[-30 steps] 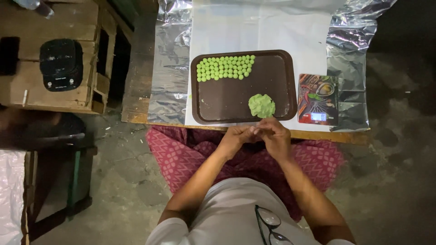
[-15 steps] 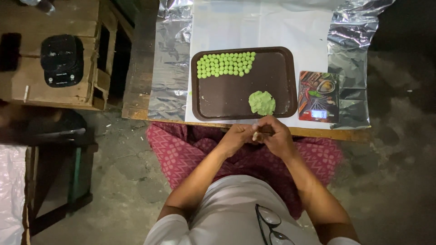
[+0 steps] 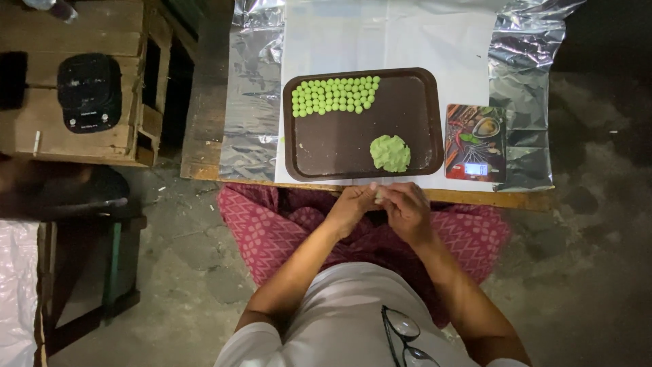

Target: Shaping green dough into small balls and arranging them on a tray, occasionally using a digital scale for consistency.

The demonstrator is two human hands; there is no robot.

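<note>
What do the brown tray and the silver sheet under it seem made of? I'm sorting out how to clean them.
The brown tray looks like moulded plastic: smooth, matt, with rounded corners and a raised rim. The silver sheet looks like aluminium foil: bright, mirror-like and finely crinkled. The green lump on the tray looks like soft dough.

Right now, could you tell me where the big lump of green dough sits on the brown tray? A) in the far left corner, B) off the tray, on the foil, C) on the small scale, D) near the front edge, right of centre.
D: the dough lump lies on the tray near its front edge, right of centre, while the rows of small green balls fill the far left corner.
</note>
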